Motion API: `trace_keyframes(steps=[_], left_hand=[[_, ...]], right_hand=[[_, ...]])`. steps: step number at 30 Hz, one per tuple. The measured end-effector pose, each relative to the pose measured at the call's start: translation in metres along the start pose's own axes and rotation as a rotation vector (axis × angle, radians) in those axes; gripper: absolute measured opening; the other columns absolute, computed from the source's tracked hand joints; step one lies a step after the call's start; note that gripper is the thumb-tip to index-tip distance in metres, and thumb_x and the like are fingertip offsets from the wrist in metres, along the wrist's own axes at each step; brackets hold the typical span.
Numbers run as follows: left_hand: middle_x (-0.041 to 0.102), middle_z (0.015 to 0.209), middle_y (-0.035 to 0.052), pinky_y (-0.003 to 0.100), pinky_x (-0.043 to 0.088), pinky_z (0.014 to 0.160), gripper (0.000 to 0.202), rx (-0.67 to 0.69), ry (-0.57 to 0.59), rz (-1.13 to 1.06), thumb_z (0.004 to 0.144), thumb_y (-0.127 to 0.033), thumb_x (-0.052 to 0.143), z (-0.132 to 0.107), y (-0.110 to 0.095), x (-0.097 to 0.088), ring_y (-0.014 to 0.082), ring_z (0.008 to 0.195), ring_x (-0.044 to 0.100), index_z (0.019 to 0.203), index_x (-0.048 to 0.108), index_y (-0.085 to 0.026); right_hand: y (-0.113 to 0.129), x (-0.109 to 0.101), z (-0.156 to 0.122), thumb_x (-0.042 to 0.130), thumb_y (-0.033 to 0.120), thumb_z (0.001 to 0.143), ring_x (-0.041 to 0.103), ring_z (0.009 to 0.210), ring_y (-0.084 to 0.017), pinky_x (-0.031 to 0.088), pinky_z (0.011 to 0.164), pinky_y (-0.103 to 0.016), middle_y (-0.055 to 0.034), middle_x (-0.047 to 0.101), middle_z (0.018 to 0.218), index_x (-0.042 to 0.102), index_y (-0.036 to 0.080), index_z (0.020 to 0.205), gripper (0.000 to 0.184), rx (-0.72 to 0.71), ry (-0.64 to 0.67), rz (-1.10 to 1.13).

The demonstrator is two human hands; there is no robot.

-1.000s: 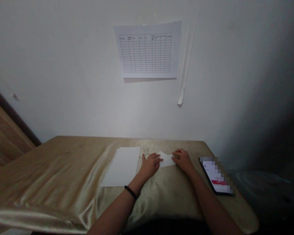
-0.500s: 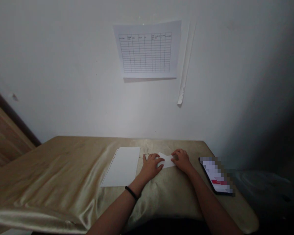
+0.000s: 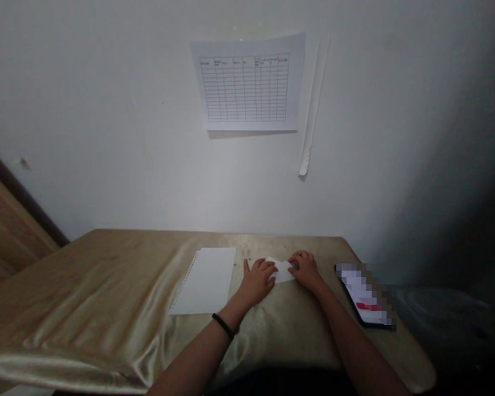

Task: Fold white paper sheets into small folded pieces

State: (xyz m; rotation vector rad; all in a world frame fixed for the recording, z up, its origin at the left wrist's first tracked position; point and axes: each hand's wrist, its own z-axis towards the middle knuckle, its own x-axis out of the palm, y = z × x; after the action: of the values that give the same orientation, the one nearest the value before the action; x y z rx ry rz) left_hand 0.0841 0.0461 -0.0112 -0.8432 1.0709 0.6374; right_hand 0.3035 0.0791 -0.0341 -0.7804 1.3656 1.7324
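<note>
An indoor room, a home or small office, unclear which: a plain white wall [image 3: 127, 137] bears a printed grid sheet [image 3: 247, 91]; against it, a worktop [image 3: 119, 258] covered in shiny gold-beige cloth [image 3: 86, 308] carries hole-edged paper [image 3: 206, 280] and a phone [image 3: 373, 318]. Wood-grained panelling [image 3: 8, 214] shows at far left.

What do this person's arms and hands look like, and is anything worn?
The left hand and right hand are ungloved, and both forearms show no sleeves. A narrow black band circles the left wrist; nothing worn shows on the right arm.
</note>
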Motion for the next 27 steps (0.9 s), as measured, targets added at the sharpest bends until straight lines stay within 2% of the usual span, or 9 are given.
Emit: trace_keyframes(steps=[4,10,15,27], left_hand=[[0.059,0.140,0.0040,0.074,0.004,0.115,0.033,0.025,0.007,-0.016,0.095,-0.026,0.053,0.0008,0.0005,0.0014,0.0266,0.137,0.042,0.128,0.058,-0.032],[0.057,0.140,0.0055,0.073,0.003,0.115,0.037,0.053,0.010,-0.019,0.097,-0.029,0.050,0.0009,0.0021,0.0031,0.0256,0.134,0.046,0.133,0.056,-0.033],[0.057,0.139,0.0050,0.074,0.003,0.115,0.037,0.041,0.007,-0.029,0.097,-0.029,0.050,0.0017,0.0026,0.0042,0.0253,0.133,0.045,0.133,0.055,-0.034],[0.055,0.141,0.0057,0.073,0.006,0.115,0.038,0.014,0.046,0.006,0.097,-0.030,0.049,0.0016,-0.0016,0.0007,0.0261,0.135,0.044,0.135,0.054,-0.034]], right_hand=[[0.0019,-0.0031,-0.0010,0.072,0.019,0.075,0.049,0.119,-0.026,0.038,0.102,-0.037,-0.0072,0.062,0.118,0.073,0.023,0.099,0.025,-0.020,-0.006,0.022],[0.0046,-0.0077,-0.0023,0.068,0.016,0.077,0.051,0.114,-0.023,0.038,0.102,-0.034,-0.0055,0.067,0.108,0.073,0.023,0.094,0.019,-0.135,0.014,0.065],[0.0037,-0.0090,-0.0028,0.070,0.022,0.078,0.049,0.118,-0.026,0.037,0.103,-0.037,-0.0094,0.064,0.114,0.072,0.021,0.105,0.028,-0.096,-0.014,-0.016],[0.0036,-0.0011,-0.0010,0.067,0.021,0.080,0.048,0.117,-0.026,0.036,0.102,-0.036,-0.0087,0.061,0.116,0.072,0.022,0.098,0.019,-0.060,0.019,-0.041]])
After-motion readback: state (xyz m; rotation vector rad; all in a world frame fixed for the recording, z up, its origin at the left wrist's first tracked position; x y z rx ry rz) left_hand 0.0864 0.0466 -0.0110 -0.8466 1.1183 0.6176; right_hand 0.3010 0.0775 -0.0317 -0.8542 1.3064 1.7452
